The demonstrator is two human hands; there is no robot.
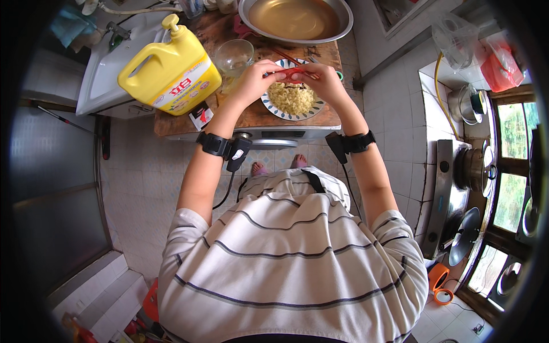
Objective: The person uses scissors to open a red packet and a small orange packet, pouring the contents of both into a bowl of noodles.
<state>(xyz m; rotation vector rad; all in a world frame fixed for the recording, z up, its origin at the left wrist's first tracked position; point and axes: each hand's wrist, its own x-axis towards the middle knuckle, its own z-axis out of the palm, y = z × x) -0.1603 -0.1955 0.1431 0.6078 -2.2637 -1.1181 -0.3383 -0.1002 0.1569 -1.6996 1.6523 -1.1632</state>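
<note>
Over a plate of noodles, my left hand [262,73] pinches one side of a small red plastic sachet [293,74]. The other side is gripped by the fingers of my right hand [321,78]. Pale yellow noodles [291,103] are heaped on a white plate [296,116] with a blue leaf pattern on its rim. Just under the sachet, a dark streak lies on the noodles. Behind my hands, reddish-brown chopsticks [285,55] rest near the plate's far edge, partly hidden. A clear glass bowl [234,52] stands beyond my left hand.
A large metal basin [348,23] of yellowish liquid stands at the back of the wooden table [180,124]. Left of my arm is a yellow pump jug [171,73], near a small printed packet [200,115]. A white sink [98,81] lies left; a gas stove [446,193] is at right.
</note>
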